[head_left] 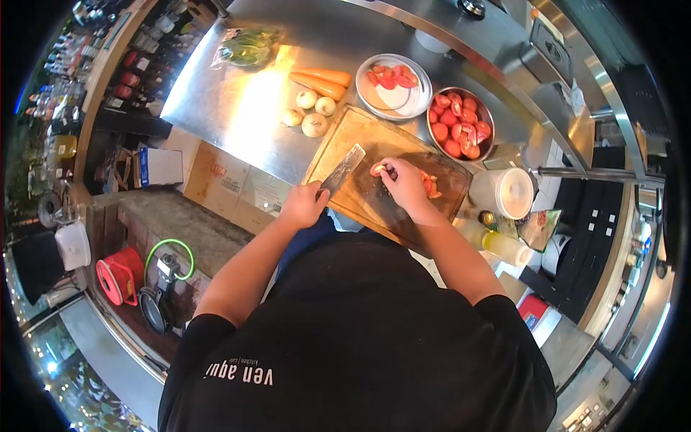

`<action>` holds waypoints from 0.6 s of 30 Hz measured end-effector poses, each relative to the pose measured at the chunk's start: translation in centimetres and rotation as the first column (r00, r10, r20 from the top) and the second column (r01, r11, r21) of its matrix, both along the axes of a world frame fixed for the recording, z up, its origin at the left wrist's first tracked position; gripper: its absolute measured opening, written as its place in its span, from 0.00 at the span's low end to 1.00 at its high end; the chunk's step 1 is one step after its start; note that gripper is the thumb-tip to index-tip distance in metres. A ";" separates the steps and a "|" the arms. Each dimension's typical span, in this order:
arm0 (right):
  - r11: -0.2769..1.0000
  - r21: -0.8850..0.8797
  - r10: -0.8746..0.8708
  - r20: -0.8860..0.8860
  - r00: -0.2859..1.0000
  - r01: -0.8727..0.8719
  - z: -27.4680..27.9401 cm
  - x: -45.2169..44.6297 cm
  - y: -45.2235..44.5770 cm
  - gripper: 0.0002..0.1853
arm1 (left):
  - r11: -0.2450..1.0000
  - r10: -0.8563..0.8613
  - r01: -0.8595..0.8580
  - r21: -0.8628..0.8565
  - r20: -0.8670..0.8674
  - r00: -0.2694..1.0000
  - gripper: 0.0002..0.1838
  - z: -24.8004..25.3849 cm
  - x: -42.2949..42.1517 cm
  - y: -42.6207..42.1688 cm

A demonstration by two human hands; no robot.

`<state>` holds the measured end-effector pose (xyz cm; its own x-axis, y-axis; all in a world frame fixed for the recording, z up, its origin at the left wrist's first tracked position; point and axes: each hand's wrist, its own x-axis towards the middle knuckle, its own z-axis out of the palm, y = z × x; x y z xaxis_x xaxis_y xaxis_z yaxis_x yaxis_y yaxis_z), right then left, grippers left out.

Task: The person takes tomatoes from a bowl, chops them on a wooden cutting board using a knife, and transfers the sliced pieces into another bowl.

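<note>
In my left hand [304, 205] is the handle of a kitchen knife [345, 169], its broad blade pointing up and to the right over the cutting board [335, 133]. The fingers of my right hand [404, 183] are closed on a tomato piece [376, 170] at the middle of the board. Beside that hand, partly hidden by it, lie cut tomato bits [432, 186] on the dark wet part of the wood. Past the board stand a metal bowl of tomatoes [491, 115] and a white plate [366, 93] bearing tomato wedges [392, 75].
Several onions [314, 125] and carrots [320, 83] lie left of the plate on the steel counter [216, 108], with bagged greens [248, 47] farther back. To the right are a lidded white tub [504, 193] and a bottle [507, 248]. A steel shelf edge [497, 75] runs above.
</note>
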<state>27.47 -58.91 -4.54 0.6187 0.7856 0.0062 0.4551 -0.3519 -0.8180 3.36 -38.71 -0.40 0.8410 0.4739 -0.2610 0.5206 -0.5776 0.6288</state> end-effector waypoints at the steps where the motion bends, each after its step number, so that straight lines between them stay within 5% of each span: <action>1: 1.000 -0.003 -0.009 -0.006 1.000 0.009 -0.3 -0.1 0.0 0.13 | 1.000 -0.009 0.009 -0.003 -0.006 1.000 0.18 0.1 0.3 -0.2; 13: 0.995 -0.042 -0.096 -0.056 0.994 0.094 0.0 -1.8 -0.5 0.09 | 0.992 -0.127 0.125 0.029 0.064 0.990 0.15 -2.4 2.5 -1.1; 18: 0.986 0.078 -0.146 -0.049 0.988 0.150 -0.2 -1.9 -0.8 0.09 | 0.988 -0.154 0.152 0.026 0.070 0.986 0.15 -2.4 4.7 -1.5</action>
<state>25.58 -59.70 -4.78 0.7293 0.6832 0.0371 0.3669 -0.3447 -0.8640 8.02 -40.23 -2.80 0.9203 0.3425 -0.1891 0.3789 -0.6599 0.6488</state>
